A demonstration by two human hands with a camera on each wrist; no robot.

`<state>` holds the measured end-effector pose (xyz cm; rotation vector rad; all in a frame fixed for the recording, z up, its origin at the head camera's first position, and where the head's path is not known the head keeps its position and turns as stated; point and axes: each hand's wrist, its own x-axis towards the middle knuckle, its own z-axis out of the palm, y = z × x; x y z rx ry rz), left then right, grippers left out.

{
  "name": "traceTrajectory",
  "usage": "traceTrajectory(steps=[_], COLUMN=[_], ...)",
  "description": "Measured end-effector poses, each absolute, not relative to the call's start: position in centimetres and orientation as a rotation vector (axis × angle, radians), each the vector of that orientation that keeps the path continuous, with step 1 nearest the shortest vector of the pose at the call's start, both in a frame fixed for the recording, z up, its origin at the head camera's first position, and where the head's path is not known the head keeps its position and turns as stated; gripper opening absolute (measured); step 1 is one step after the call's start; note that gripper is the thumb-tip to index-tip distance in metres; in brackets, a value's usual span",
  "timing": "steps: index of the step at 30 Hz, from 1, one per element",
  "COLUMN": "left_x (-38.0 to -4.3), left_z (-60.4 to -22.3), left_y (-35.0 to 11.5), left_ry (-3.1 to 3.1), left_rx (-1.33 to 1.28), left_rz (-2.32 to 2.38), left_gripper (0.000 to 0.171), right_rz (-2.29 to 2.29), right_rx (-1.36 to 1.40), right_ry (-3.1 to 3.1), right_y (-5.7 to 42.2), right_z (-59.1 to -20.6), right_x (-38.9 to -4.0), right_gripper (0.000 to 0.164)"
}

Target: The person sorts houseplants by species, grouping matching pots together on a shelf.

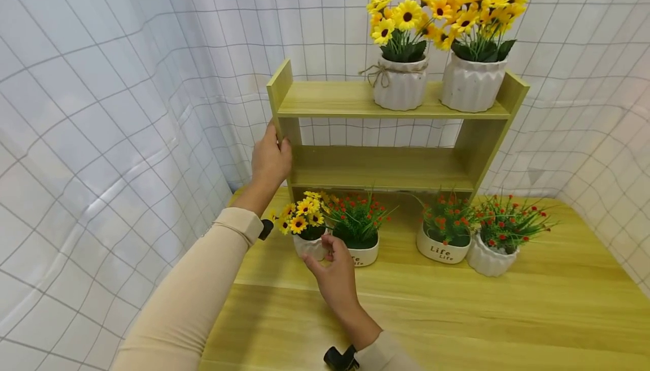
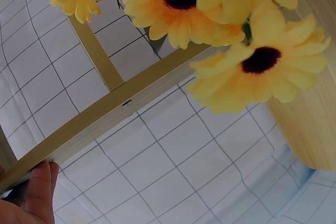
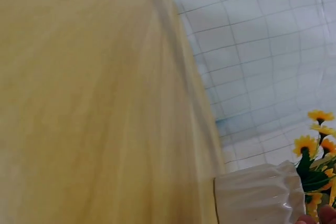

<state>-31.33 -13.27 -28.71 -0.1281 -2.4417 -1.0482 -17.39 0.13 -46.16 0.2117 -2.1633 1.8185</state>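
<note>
My left hand (image 1: 271,159) grips the left side panel of a light wooden shelf (image 1: 376,168); in the left wrist view its fingers (image 2: 41,187) lie against the panel's outer face. My right hand (image 1: 335,278) is at a small white pot of yellow flowers (image 1: 311,248) standing upright at the shelf's lower left. Its thumb overlaps the pot's front and its bent fingers are by the pot's right side, with a gap between thumb and fingers. The right wrist view shows the ribbed white pot (image 3: 260,195) with fingertips (image 3: 328,214) near its rim.
Beside that pot stands an oval white planter with red flowers (image 1: 367,254). Another oval planter (image 1: 442,250) and a ribbed pot (image 1: 491,258) stand further right. Two pots of yellow flowers, one tied with twine (image 1: 401,86) and one plain (image 1: 472,83), stand on the top shelf board.
</note>
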Motion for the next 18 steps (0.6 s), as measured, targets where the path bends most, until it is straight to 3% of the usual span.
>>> traceTrajectory(steps=[7,14,18], left_x=[-31.3,-31.3,-31.3], left_z=[-28.7,-28.6,-28.6], left_y=[-13.5,-13.4,-13.3], left_ry=[-2.453,-2.464,-2.467], left_rx=[-0.123,-0.118,-0.119], left_rz=[-1.045,-1.047,-1.046], left_gripper=[0.046,0.047,0.047], right_rz=[1.853,1.731,1.804], right_rx=[0.163,0.129,0.107], right_ry=[-2.214,-2.262,-2.227], right_y=[-0.3,-0.5,-0.7], right_z=[-47.0,-47.8,-48.0], right_x=[-17.9,-18.8,-19.3], right_gripper=[0.063,0.061,0.069])
